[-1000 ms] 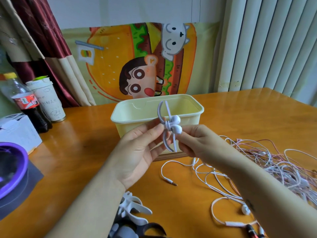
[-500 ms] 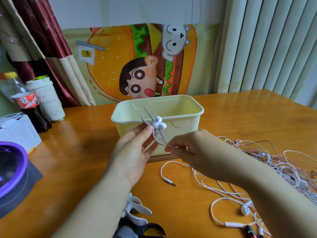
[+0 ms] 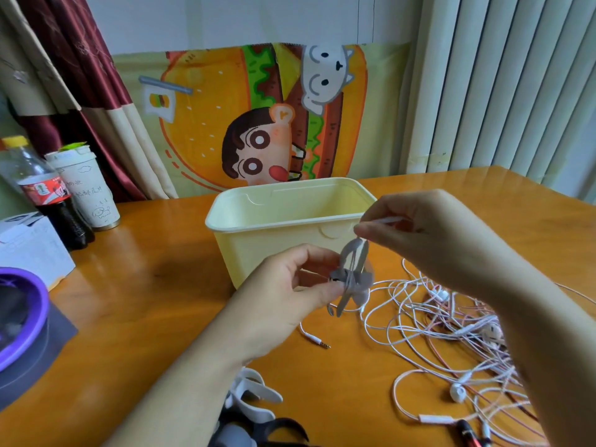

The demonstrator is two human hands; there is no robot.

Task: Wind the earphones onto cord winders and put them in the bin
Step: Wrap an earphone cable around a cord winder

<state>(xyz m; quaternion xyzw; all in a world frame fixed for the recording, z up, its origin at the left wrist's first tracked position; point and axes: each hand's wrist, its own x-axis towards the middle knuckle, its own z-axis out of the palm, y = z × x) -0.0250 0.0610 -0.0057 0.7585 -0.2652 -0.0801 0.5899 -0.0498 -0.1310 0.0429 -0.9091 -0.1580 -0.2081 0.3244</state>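
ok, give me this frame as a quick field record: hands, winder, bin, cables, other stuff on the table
left hand: pinching the winder at its middle
right hand: raised, pinching the cord above the winder
winder: pale, blurred, in front of the bin
bin: cream, open, looks empty
loose earphones: tangled pile on the table, right side
spare winders: near edge
far left: cola bottle, paper cup

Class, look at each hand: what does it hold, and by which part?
The left hand pinches the cord winder at its middle. The right hand pinches the earphone cord just above the winder.
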